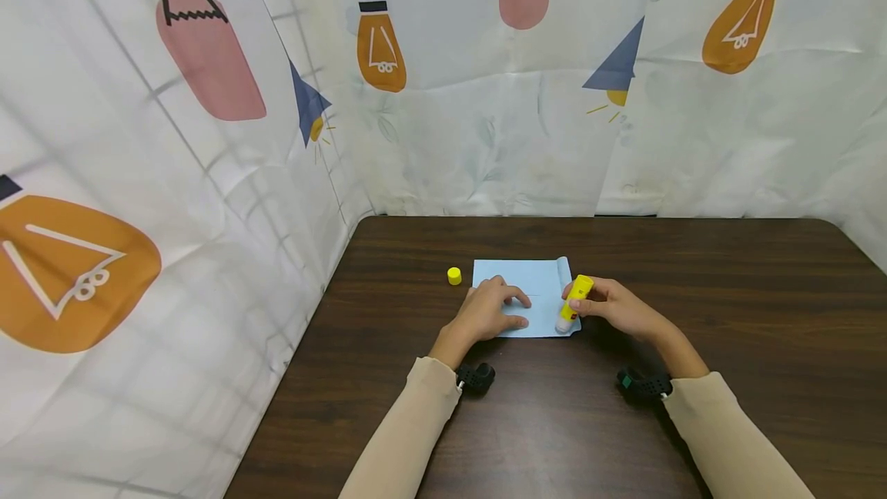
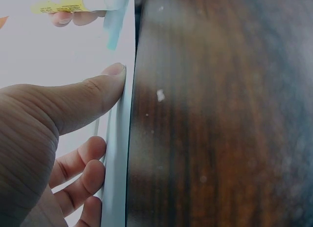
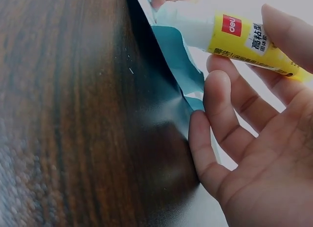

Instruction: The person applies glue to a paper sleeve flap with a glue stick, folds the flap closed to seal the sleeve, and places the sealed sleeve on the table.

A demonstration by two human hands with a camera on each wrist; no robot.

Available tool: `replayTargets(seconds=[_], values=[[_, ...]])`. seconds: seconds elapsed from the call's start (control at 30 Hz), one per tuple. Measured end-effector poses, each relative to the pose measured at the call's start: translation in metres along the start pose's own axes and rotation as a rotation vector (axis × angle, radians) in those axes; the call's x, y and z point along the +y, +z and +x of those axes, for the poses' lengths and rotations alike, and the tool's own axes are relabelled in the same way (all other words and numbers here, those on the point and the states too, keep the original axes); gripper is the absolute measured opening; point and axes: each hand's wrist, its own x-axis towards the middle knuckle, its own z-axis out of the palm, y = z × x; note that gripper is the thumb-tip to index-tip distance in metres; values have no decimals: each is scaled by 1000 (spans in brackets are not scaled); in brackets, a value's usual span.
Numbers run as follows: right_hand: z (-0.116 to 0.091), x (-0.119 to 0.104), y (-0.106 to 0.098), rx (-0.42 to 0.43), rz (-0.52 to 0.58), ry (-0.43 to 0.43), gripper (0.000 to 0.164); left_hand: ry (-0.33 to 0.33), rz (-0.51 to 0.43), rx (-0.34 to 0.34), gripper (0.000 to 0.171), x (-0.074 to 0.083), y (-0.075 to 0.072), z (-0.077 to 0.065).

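A sheet of light blue paper (image 1: 523,276) lies on the dark wooden table, with a narrow folded flap (image 3: 178,53) along its right side. My left hand (image 1: 487,309) rests on the paper's left part, thumb (image 2: 93,97) straight and fingers bent loosely against the sheet. Between thumb and fingers, my right hand (image 1: 619,306) holds a yellow glue stick (image 1: 577,297), tilted, its whitish end down at the flap near the paper's lower right corner. Two of the right hand's fingers (image 3: 217,90) are by the flap's edge.
A small yellow cap (image 1: 453,276) stands on the table left of the paper. The brown table (image 1: 728,268) reaches back to a printed white curtain (image 1: 443,145), which also hangs along the left side. Black bands (image 1: 476,378) circle both wrists.
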Motion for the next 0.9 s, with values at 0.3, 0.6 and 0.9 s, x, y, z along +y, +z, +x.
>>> replayTargets(seconds=[0.3,0.6,0.9], values=[[0,-1,-1,34,48,-6,32,0,5,0,29,0,0,0],[-1,1,-2,89,68,13,36,-2,1,-1,28,1,0,-1],[-1,0,-3,153,178,68,48,0,4,1,28,1,0,-1]])
